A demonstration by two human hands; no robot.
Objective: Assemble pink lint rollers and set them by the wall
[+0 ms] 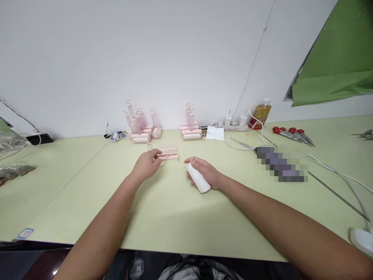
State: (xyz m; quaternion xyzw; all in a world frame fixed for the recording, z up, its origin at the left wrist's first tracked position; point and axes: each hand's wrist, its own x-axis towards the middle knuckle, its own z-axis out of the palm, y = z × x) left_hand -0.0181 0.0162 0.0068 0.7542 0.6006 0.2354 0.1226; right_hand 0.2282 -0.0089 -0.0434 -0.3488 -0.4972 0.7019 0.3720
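My right hand (207, 172) is wrapped round a white roll (198, 178), tilted above the table (180, 217). To its left, my left hand (148, 164) has its fingers closed on the left end of a pink lint roller part (168, 154) with a small heart-shaped mark. Behind my left hand, pink rollers with upright handles (142, 130) stand in a group by the wall. Another pink set (191, 131) stands a little to the right, behind the gap between my hands.
A white paper (215, 133), a power strip (233, 127) with chargers and a bottle (260, 112) line the wall. Red-ended tools (294, 135) and a white cable (335, 169) lie at the right. A coiled cable (115, 137) is at the back left.
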